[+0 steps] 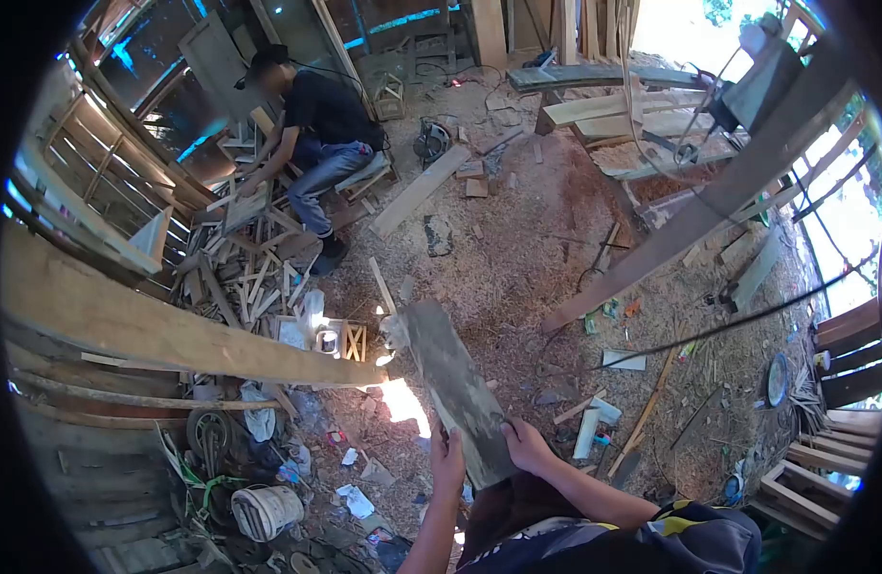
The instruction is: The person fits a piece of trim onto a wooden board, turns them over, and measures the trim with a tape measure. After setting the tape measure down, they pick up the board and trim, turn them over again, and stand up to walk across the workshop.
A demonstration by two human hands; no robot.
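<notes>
Both arms are bare from the hands back to near the shoulders. The left hand point(447, 461) and the right hand point(527, 446) wear no gloves, rings or watch that can be seen. Behind the right hand, up the arm, there is a short dark blue sleeve point(699, 536) with small yellow and white marks on it. Between the two arms, below the hands, a bit of light striped cloth point(546, 528) shows at the chest.

No readable text — no labels, signs.
</notes>
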